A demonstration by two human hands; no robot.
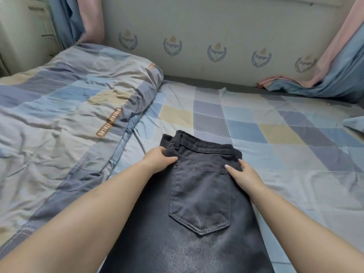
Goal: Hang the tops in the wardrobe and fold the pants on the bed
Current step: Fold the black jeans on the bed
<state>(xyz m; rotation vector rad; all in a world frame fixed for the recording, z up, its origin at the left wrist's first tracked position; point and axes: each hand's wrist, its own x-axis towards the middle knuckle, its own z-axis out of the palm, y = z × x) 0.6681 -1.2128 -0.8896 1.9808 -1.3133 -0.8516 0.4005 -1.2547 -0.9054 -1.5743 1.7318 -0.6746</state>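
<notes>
Dark grey jeans (199, 194) lie lengthwise on the bed (256, 131), folded in half along their length, waistband at the far end and a back pocket facing up. My left hand (157, 159) grips the left side of the waistband, thumb on top and fingers around the edge. On the right side, just below the waistband, my right hand (240, 174) holds the jeans' edge with its thumb on the denim. The legs run out of view below. No tops or wardrobe are visible.
A rumpled checked duvet (65, 115) is piled on the left half of the bed. The padded headboard (216, 36) runs along the far side. Pink and blue cloth (323, 83) is bunched at the far right. A white radiator stands far left.
</notes>
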